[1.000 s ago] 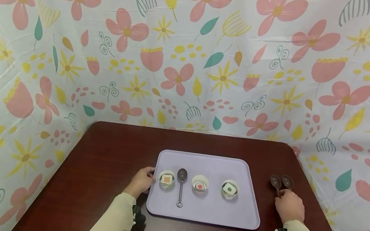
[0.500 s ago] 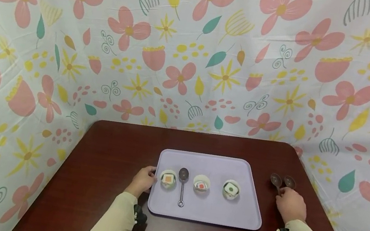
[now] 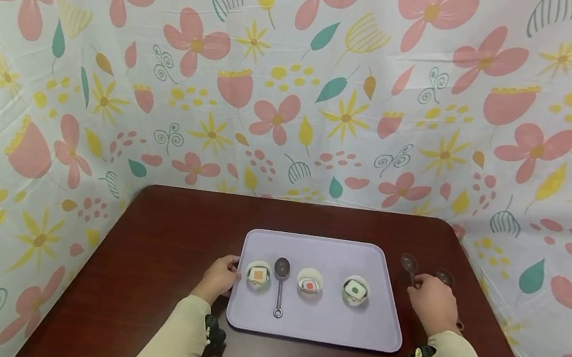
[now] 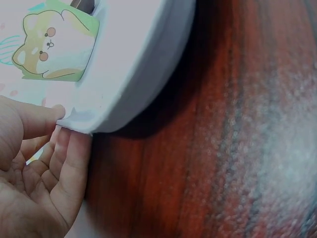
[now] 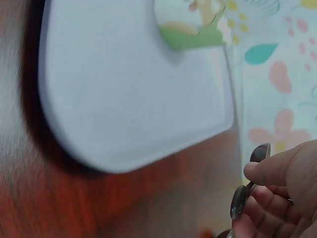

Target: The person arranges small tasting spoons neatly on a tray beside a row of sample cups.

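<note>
My left hand (image 3: 219, 277) pinches the left rim of a pale lilac tray (image 3: 305, 329), thumb on top and fingers underneath in the left wrist view. To the right of the tray, my right hand (image 3: 435, 304) grips a dark brown spoon (image 3: 409, 264) by its handle, bowl pointing away. Another brown spoon (image 3: 445, 275) lies on the table beyond that hand, partly hidden by it. On the tray stand three small cups: one with an orange-marked white piece (image 3: 258, 276), one with a red-marked piece (image 3: 310, 284), one with a green-marked piece (image 3: 355, 290).
A third brown spoon (image 3: 282, 269) lies on the tray between the left and middle cups. Dark reddish wood makes up the table (image 3: 178, 236). A flower-printed cloth (image 3: 303, 79) hangs behind it and along both sides.
My right hand has moved left toward the tray, bringing one spoon away from the other, which stays on the table. My left hand keeps its place at the tray's rim.
</note>
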Action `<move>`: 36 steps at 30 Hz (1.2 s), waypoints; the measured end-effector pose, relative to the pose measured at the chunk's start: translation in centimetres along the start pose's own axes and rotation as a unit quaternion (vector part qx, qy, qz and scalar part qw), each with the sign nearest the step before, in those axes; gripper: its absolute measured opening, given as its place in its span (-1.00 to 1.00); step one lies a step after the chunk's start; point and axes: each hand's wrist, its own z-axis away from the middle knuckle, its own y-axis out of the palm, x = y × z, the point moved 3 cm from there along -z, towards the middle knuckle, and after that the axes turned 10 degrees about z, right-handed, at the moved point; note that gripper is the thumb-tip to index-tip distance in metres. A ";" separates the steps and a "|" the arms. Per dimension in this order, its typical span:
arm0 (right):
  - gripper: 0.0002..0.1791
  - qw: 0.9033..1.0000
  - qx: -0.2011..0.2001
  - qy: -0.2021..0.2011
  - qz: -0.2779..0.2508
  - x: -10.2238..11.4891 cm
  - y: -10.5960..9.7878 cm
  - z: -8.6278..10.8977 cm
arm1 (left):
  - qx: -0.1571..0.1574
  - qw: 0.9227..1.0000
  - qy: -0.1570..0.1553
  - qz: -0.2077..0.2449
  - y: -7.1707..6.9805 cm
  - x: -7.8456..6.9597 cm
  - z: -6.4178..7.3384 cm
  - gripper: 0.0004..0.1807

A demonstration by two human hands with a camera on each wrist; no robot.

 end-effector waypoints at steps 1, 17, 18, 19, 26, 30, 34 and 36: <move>-0.63 1.000 -0.006 -0.003 0.001 0.4 -0.1 0.0 | 0.001 1.000 0.003 -0.001 0.0 0.0 0.0 -0.55; -0.77 0.999 -0.016 -0.011 -0.030 5.3 -1.2 0.7 | 0.003 1.000 0.006 0.000 -0.1 0.0 0.1 -0.54; -0.79 0.999 -0.014 -0.010 -0.034 5.5 -1.1 0.7 | 0.004 1.000 0.008 -0.001 -0.1 0.0 0.1 -0.53; -0.80 0.999 -0.012 -0.011 -0.038 5.7 -1.0 0.7 | 0.005 1.000 0.009 0.000 -0.1 0.0 0.0 -0.53; -0.83 0.999 -0.021 -0.008 -0.047 7.2 -0.1 0.9 | 0.004 1.000 0.007 0.006 -0.1 0.2 -0.2 -0.55; -0.83 0.999 -0.012 -0.002 -0.050 8.2 0.7 1.1 | 0.007 1.000 0.013 0.005 -0.1 0.1 -0.2 -0.55; -0.77 0.999 -0.008 0.000 -0.050 9.1 1.4 1.4 | 0.009 1.000 0.011 0.008 -0.1 0.0 0.0 -0.56; -0.72 0.999 -0.016 -0.005 -0.050 9.6 1.6 1.5 | 0.008 1.000 0.007 0.009 -0.1 0.0 0.0 -0.57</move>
